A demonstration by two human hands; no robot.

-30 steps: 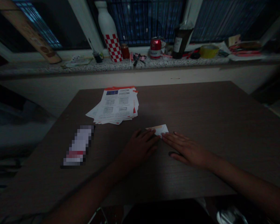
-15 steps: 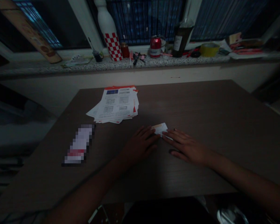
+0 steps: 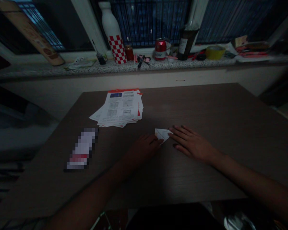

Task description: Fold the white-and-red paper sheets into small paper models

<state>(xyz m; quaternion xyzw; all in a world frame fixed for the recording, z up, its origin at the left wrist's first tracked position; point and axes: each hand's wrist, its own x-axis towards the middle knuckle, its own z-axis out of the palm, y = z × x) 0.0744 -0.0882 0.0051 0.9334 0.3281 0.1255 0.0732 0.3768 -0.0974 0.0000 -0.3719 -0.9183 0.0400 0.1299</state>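
You're on the table (image 3: 194, 105) with both hands open and palms down, no grip on either side. Your left hand (image 3: 142, 148) sits with its fingertips (image 3: 155, 141) at the lower edge of a small folded paper (image 3: 162, 134), and your right hand (image 3: 193, 143) is just beside the paper's other tip. The paper lies flat between them.

Up on the granite sill (image 3: 110, 67), there's a white bottle (image 3: 114, 35) with red checks, a dark glass bottle (image 3: 186, 41), a red can (image 3: 160, 49) and a small red jar (image 3: 129, 52). You can't see what's inside any of them.

Left of your hands, there's a stack of printed sheets (image 3: 118, 108). Nearer you, a pixelated object (image 3: 81, 148) can't be made out at all. At top left, the frame cuts off a long tan tube (image 3: 28, 33).
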